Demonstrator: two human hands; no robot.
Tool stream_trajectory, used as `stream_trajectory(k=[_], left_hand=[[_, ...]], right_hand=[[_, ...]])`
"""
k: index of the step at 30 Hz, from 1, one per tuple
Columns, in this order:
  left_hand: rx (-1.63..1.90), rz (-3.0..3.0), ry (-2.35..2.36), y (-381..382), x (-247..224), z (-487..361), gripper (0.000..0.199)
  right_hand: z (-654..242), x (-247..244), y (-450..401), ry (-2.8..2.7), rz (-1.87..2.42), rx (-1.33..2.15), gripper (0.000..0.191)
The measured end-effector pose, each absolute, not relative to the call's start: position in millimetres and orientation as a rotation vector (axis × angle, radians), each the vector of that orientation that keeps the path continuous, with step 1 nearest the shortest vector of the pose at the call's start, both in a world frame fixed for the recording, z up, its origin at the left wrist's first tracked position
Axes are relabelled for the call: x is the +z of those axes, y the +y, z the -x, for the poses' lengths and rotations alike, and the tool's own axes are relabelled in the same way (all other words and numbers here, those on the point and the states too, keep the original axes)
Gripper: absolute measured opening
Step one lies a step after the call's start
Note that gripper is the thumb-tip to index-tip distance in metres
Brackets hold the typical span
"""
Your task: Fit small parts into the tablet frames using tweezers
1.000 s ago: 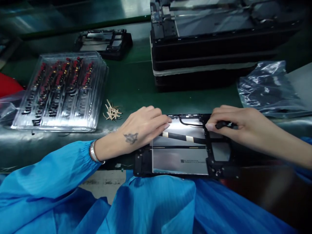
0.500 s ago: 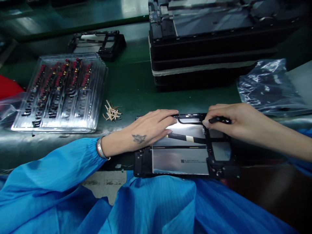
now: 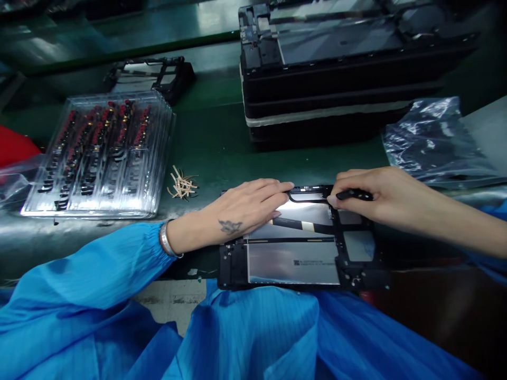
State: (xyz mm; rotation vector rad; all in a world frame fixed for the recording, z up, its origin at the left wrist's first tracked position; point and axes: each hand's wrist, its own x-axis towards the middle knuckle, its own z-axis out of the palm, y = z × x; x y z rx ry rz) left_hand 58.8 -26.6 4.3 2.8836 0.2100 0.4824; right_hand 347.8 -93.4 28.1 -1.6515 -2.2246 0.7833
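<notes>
A tablet-like device point(image 3: 293, 264) lies with its inside facing up near the bench's front edge, showing silver battery-like panels in a black frame. Over its upper left part rests my left hand point(image 3: 253, 208), fingers stretched out and fingertips at the top edge beside a thin black cable point(image 3: 295, 199). At the upper right corner, my right hand point(image 3: 368, 195) is closed in a pinch around a small black part point(image 3: 354, 195); its exact kind is unclear. The right thumb and fingertip touch or nearly touch the frame, and my other right fingers are partly hidden.
Clear plastic trays point(image 3: 99, 206) with black-and-red strip parts are stacked at left. Beside them lies a small pile of thin tan strips point(image 3: 182, 183). A tall stack of similar devices point(image 3: 336, 79) stands behind, another device point(image 3: 146, 76) at back left, and a plastic bag point(image 3: 435, 142) at right.
The camera view has shifted slightly. My left fingers have slid a little right along the top edge; my right hand keeps its pinch on the small black part at the corner.
</notes>
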Motion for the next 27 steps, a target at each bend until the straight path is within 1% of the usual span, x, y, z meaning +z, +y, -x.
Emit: stream_trajectory(k=[6,10,13,19,23,27], left_hand=[[0.411,-3.088,0.191,-25.9,7.1,-60.6,0.028],[0.342,-3.229,0.118,-24.3,12.4,-62.4,0.028],[0.354,-3.303,0.050,-23.6,15.1,-62.4,0.032],[0.459,-3.273,0.061,-22.2,12.7,-57.2,0.035],[0.429,-3.297,0.035,-22.7,13.5,-55.9,0.037],[0.379,-3.323,0.043,-24.3,16.0,-57.0,0.039]], right_hand=[[-352.0,27.5,-93.4,-2.245,1.606,0.801,0.036],[-352.9,29.1,-95.3,-2.231,1.574,0.833,0.034],[-352.0,30.9,-96.4,-2.205,1.573,0.834,0.033],[-342.8,32.3,-97.3,-2.220,1.679,0.646,0.032],[-337.2,30.8,-98.3,-2.311,1.737,0.523,0.028],[-336.0,30.3,-99.7,-2.354,1.768,0.479,0.026]])
